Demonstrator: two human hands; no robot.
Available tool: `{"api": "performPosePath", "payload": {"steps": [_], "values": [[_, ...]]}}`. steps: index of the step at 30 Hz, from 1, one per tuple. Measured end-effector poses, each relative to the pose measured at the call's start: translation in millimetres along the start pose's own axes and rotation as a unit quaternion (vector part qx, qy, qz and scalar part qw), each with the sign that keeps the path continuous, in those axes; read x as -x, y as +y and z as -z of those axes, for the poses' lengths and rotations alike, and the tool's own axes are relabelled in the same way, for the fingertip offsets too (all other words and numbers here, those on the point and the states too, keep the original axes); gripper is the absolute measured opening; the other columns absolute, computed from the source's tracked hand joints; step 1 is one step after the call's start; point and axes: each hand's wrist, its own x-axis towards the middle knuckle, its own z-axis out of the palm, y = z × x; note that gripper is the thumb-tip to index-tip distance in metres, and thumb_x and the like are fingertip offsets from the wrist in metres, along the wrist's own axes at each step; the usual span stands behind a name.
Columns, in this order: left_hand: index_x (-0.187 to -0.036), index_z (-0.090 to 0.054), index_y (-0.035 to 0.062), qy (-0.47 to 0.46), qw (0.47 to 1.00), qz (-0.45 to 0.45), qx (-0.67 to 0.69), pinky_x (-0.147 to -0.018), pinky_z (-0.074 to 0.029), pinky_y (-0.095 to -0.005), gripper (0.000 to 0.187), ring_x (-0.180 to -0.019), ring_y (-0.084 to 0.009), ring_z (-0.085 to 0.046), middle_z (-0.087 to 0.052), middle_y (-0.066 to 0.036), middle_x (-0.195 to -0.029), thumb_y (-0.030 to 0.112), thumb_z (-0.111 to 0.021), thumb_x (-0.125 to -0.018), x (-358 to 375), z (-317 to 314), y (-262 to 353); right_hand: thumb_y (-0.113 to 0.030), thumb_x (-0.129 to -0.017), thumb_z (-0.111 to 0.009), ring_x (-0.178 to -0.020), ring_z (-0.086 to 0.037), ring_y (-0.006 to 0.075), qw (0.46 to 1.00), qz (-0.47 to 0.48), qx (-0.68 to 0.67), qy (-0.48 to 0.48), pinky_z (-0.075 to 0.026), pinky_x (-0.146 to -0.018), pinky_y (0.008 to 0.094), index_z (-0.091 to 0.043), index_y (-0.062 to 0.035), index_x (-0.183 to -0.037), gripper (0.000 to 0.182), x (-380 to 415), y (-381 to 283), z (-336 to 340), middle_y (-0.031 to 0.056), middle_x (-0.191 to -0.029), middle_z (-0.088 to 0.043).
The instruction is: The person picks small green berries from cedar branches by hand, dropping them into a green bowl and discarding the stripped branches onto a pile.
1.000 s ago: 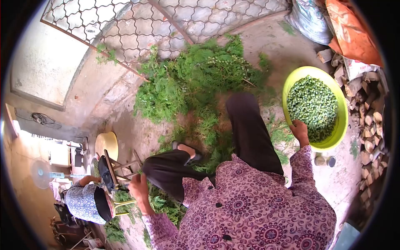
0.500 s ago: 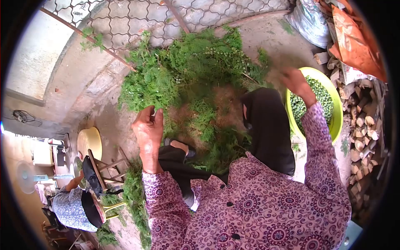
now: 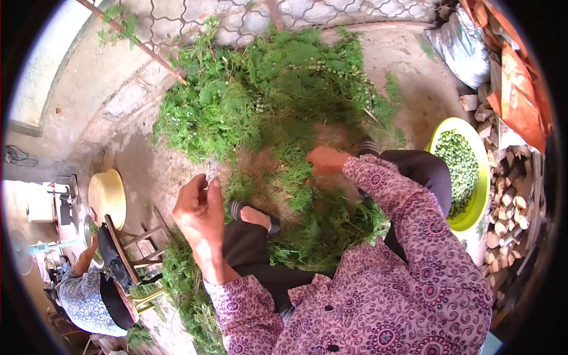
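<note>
My left hand (image 3: 198,216) is raised above my knee, palm side up, fingers loosely curled and the thumb a little apart; nothing shows in it. My right hand (image 3: 327,161) hangs over the ground between my legs, its fingers closed together. Whatever those fingers may hold is hidden. Beneath it lie loose feathery green sprigs (image 3: 293,177). Beyond both hands spreads a large heap of cut evergreen branches (image 3: 219,106), some bearing small pale green cones. To the right stands a yellow-green basin (image 3: 480,201) holding many small green cones (image 3: 455,168).
Split firewood (image 3: 506,207) is stacked along the right side, below an orange sheet (image 3: 518,97) and a white sack (image 3: 464,50). At left are a yellow tub (image 3: 107,198), a wooden chair (image 3: 145,245) and another person (image 3: 89,302) seated. A wire mesh (image 3: 367,12) borders the back.
My right hand has moved left from beside the basin to above the sprigs between my legs. My left hand has shifted slightly left and down in view. The whole view has turned a little.
</note>
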Motion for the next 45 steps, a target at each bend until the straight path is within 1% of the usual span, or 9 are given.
{"api": "performPosePath", "payload": {"steps": [6, 15, 21, 23, 24, 32, 36, 41, 45], "values": [[-0.089, -0.059, -0.0030, 0.039, 0.999, 0.021, -0.007, -0.055, -0.046, -0.0262, 0.021, -0.059, -0.0162, -0.057, -0.059, -0.012, -0.073, 0.011, -0.063, -0.074, 5, 8, -17, -0.019, -0.071, -0.066, -0.110, -0.040, 0.0380, 0.987, -0.099, -0.098, -0.077, -0.040, -0.088, 0.0451, -0.039, -0.0078, -0.124, 0.060, -47, -11, -40, 0.0237, -0.128, -0.029], [-0.089, -0.058, -0.0027, 0.002, 0.999, 0.049, 0.000, -0.055, -0.046, -0.0249, 0.023, -0.058, -0.0153, -0.057, -0.059, -0.012, -0.075, 0.011, -0.066, -0.072, 2, 5, -4, -0.029, -0.069, -0.067, -0.120, -0.025, 0.0429, 0.971, -0.171, -0.035, -0.161, -0.033, -0.093, 0.0509, -0.024, -0.0143, -0.134, 0.079, -78, -11, -93, 0.0218, -0.138, -0.011], [-0.089, -0.059, -0.0026, -0.009, 0.999, 0.042, -0.002, -0.056, -0.046, -0.0245, 0.024, -0.059, -0.0155, -0.057, -0.059, -0.012, -0.077, 0.012, -0.067, -0.072, 6, 5, -1, -0.036, -0.069, -0.062, -0.119, -0.029, 0.0405, 0.967, -0.086, -0.018, -0.240, -0.033, -0.090, 0.0501, -0.035, -0.0104, -0.129, 0.071, -35, -49, -170, 0.0241, -0.135, -0.022], [-0.089, -0.059, -0.0025, -0.012, 0.999, 0.041, 0.004, -0.056, -0.046, -0.0247, 0.024, -0.059, -0.0154, -0.056, -0.059, -0.012, -0.077, 0.012, -0.067, -0.072, 9, 5, 1, -0.031, -0.072, -0.058, -0.113, -0.038, 0.0380, 0.945, 0.075, -0.163, -0.275, -0.036, -0.089, 0.0454, -0.047, -0.0074, -0.121, 0.055, -32, -37, -192, 0.0245, -0.115, -0.046], [-0.089, -0.059, -0.0026, -0.019, 0.999, 0.032, 0.005, -0.055, -0.046, -0.0249, 0.024, -0.059, -0.0157, -0.056, -0.059, -0.012, -0.077, 0.012, -0.067, -0.072, 10, 5, 4, -0.031, -0.072, -0.057, -0.108, -0.041, 0.0386, 0.959, 0.029, -0.182, -0.214, -0.036, -0.088, 0.0423, -0.053, -0.0055, -0.113, 0.049, -30, -37, -174, 0.0224, -0.098, -0.055], [-0.089, -0.059, -0.0016, -0.029, 0.999, 0.041, -0.001, -0.054, -0.045, -0.0260, 0.024, -0.059, -0.0177, -0.056, -0.059, -0.013, -0.078, 0.011, -0.067, -0.071, 6, 2, 9, -0.026, -0.073, -0.060, -0.113, -0.036, 0.0386, 0.945, -0.150, -0.102, 0.272, -0.033, -0.093, 0.0458, -0.037, -0.0041, -0.124, 0.060, -120, 9, -33, 0.0255, -0.128, -0.031], [-0.090, -0.059, -0.0004, -0.045, 0.998, 0.054, -0.003, -0.055, -0.046, -0.0268, 0.025, -0.061, -0.0187, -0.057, -0.059, -0.013, -0.080, 0.011, -0.068, -0.069, 4, 0, 8, -0.026, -0.074, -0.060, -0.115, -0.034, 0.0390, 0.944, -0.209, -0.070, 0.245, -0.033, -0.092, 0.0464, -0.035, -0.0046, -0.126, 0.061, -158, 12, 15, 0.0243, -0.127, -0.031], [-0.091, -0.059, -0.0007, -0.054, 0.997, 0.050, 0.005, -0.056, -0.047, -0.0271, 0.025, -0.063, -0.0190, -0.057, -0.059, -0.014, -0.082, 0.007, -0.067, -0.069, -2, -3, 11, -0.012, -0.074, -0.056, -0.086, -0.053, 0.0340, 0.960, -0.224, -0.093, 0.139, -0.043, -0.075, 0.0455, -0.061, -0.0014, -0.084, 0.015, -178, 12, 7, 0.0186, -0.089, -0.056], [-0.091, -0.059, -0.0014, -0.052, 0.998, 0.037, 0.012, -0.056, -0.047, -0.0272, 0.024, -0.062, -0.0190, -0.058, -0.059, -0.014, -0.081, 0.005, -0.066, -0.069, 0, -4, 13, -0.010, -0.075, -0.049, -0.076, -0.055, 0.0343, 0.964, -0.195, -0.081, 0.164, -0.043, -0.071, 0.0453, -0.061, -0.0020, -0.081, 0.016, -160, 6, -1, 0.0168, -0.079, -0.059]]}}
